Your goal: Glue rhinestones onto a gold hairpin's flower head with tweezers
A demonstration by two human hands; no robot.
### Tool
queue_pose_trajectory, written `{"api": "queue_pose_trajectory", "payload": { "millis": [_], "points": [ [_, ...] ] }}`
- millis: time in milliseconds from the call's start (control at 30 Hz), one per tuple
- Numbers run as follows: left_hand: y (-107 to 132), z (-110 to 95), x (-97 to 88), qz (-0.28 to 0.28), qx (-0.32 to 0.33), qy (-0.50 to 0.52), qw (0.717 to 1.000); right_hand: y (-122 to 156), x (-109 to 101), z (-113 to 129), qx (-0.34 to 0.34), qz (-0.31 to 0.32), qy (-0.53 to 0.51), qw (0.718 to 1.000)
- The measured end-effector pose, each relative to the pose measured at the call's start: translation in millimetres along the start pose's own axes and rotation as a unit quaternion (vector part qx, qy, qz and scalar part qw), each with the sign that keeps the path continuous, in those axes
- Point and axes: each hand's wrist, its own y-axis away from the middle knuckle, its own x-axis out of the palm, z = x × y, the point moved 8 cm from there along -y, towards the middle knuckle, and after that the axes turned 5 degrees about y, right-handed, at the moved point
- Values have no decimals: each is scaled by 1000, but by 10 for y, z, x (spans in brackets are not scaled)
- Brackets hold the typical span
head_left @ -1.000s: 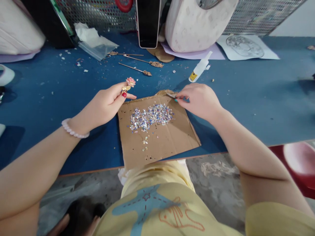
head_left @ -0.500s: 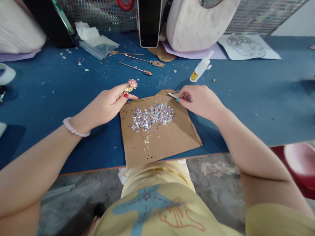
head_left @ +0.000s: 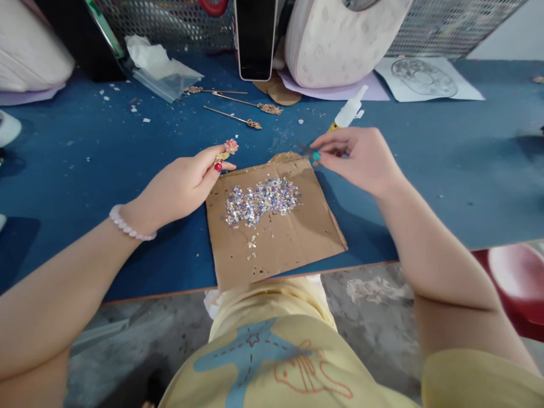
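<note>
My left hand [head_left: 182, 180] is closed, thumb and fingers pinching a gold ornament with a pink flower [head_left: 230, 147] at its tip. It is just beyond the far left corner of a cardboard sheet [head_left: 293, 243]. A heap of small shiny chips [head_left: 263, 199] lies spread over the cardboard, with a few loose pieces nearer me. My right hand [head_left: 357, 156] is pinched around slim, pointed metal tweezers [head_left: 306, 149] over the far right corner. Behind it stands a small white glue bottle with a yellow label [head_left: 349, 110], its lower part partly hidden.
Several gold hairpins [head_left: 232, 116] lie beyond the cardboard. A phone [head_left: 255, 39] stands upright at the back, beside a pale bag [head_left: 335, 45]. Tissue and a plastic bag [head_left: 164, 73] lie at back left, a printed sheet [head_left: 429, 79] at back right. A tape roll [head_left: 9, 129] sits at far left.
My right hand has risen away from the cardboard with the tweezers, up and to the right towards the glue bottle. The left hand has stayed almost still with the flower ornament.
</note>
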Motion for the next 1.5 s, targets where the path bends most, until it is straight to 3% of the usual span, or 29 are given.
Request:
{"api": "queue_pose_trajectory", "payload": {
  "millis": [167,467,933,1267,1500],
  "points": [
    [15,-17,-1,-1,5,-72,997,-45,27,-121,22,-4,-198,980],
    [10,38,13,-31,28,-106,994,-63,58,-72,-28,-39,-249,967],
    [-3,61,54,-18,23,-118,993,-18,97,47,-88,-44,-172,980],
    [-6,67,51,-13,10,-100,995,111,47,271,-145,-45,67,986],
    [-6,68,58,-15,17,-110,994,116,116,306,-158,-25,85,983]
  ]
}}
